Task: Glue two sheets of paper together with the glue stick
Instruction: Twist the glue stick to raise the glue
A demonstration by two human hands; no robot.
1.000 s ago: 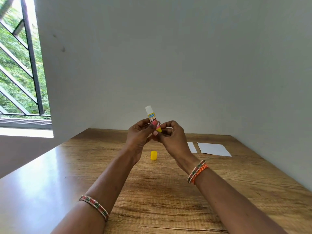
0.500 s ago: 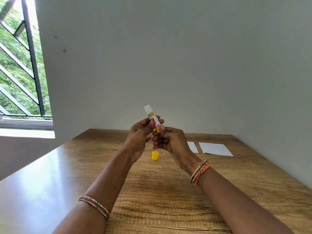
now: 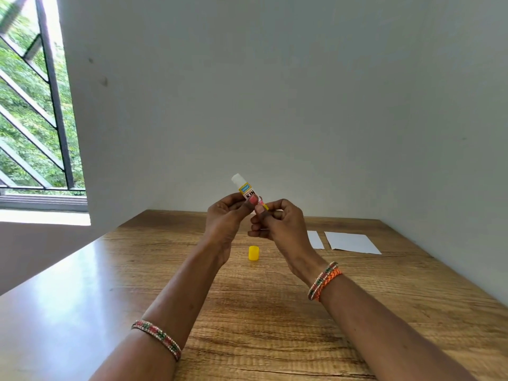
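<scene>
Yellow cap [image 3: 253, 253] is already off; glue stick [image 3: 248, 192] is pinched by left hand [image 3: 224, 220], its base gripped by right hand [image 3: 277, 225]; both paper sheets [image 3: 353, 242] are untouched, nothing glued yet.

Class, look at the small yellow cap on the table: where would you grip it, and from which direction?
Pinch the yellow cap across its curved side walls, coming straight down from above. It appears to stand upright and alone on the wooden table, with bare wood all round, so thumb and forefinger should fit either side.
</scene>
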